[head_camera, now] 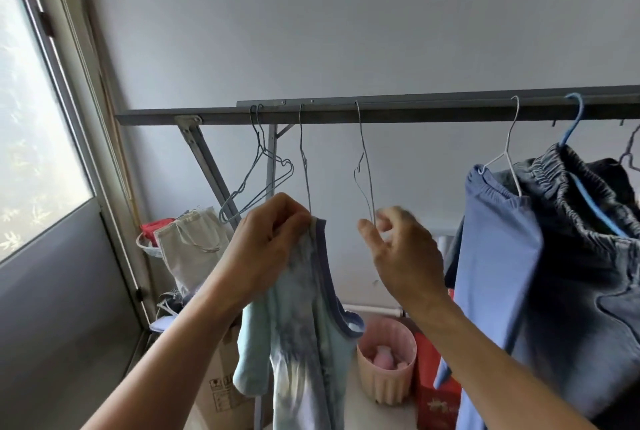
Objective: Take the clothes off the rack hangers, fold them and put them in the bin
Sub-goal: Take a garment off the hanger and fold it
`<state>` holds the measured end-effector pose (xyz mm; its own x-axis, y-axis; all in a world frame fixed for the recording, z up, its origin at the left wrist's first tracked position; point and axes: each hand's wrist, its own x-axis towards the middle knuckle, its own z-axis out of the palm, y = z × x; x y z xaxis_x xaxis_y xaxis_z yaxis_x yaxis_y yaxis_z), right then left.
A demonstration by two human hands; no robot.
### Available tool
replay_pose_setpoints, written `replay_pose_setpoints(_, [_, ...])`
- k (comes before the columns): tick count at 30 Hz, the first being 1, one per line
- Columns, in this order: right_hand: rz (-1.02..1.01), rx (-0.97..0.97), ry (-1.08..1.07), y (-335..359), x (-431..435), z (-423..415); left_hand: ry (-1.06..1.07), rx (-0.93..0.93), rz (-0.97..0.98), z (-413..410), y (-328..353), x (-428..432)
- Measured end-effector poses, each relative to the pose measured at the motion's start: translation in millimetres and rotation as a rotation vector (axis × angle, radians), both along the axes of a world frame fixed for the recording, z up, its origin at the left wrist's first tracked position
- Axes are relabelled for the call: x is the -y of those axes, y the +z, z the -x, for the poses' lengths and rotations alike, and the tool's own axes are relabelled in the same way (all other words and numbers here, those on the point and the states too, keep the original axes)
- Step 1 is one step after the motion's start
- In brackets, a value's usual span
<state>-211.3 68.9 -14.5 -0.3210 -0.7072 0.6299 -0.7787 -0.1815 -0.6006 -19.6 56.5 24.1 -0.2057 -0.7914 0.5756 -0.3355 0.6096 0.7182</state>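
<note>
Centre frame: left hand (270, 239) grips pale top (311, 343) below rack (381, 112); right hand (405, 249) at bare hanger (367, 170), grip blurred.

Rack rail (381, 113): grey metal, matt and smooth; over it hook thin wire hangers (366, 166) of bare dull metal, a white-coated wire hanger (509, 149), and a blue hanger (575, 121) with a slightly glossy coating, plastic by the look. Tank top (304, 343): soft matt knit cloth, mottled pale-blue dye, edged in ribbed navy trim; blue garment (495, 273) smooth matt cloth; denim garment (581, 239) coarser, faded, puckered at the elastic waist. Pink bin (384, 383): fluted matt plastic; cardboard box (221, 391) plain brown; tote bag (194, 246) rough undyed canvas.
</note>
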Motion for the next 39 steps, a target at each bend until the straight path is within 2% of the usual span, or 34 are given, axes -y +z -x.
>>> replay_pose_setpoints(2, [0.124, 0.052, -0.015, -6, -8, -1, -0.033, 0.019, 0.007, -4, 0, 0])
replay_pose_setpoints(4, [0.235, 0.057, 0.112, -6, -16, -5, -0.082, 0.016, 0.000, -5, 1, -1])
replay_pose_setpoints(7, [0.074, 0.080, 0.483, 1, -24, -15, -0.141, 0.040, 0.006, -5, 3, -5])
replay_pose_setpoints(9, [-0.039, 0.133, 0.639, 7, -27, -19, -0.171, 0.050, 0.017, -3, 5, -9])
replay_pose_setpoints(16, [-0.016, 0.369, 0.780, 18, -34, -26, -0.277, 0.029, -0.039, -6, 9, -21])
replay_pose_setpoints(19, [0.019, 0.353, 0.780, 20, -39, -29, -0.313, -0.103, -0.180, -9, 17, -28])
replay_pose_setpoints(20, [0.024, 0.339, 0.777, 21, -40, -30, -0.313, -0.089, -0.200, -11, 19, -29])
replay_pose_setpoints(26, [0.026, 0.259, 0.785, 23, -41, -30, -0.410, 0.083, -0.332, -25, 26, -29])
replay_pose_setpoints(31, [-0.021, 0.199, 0.760, 19, -39, -27, -0.164, 0.309, -0.183, -20, 27, -29])
replay_pose_setpoints(37, [-0.292, -0.202, 0.531, -4, -30, 8, -0.235, -0.032, -0.376, -20, 21, -27])
replay_pose_setpoints(39, [-0.396, -0.318, 0.432, -8, -27, 29, -0.255, -0.077, -0.386, -27, 19, -25])
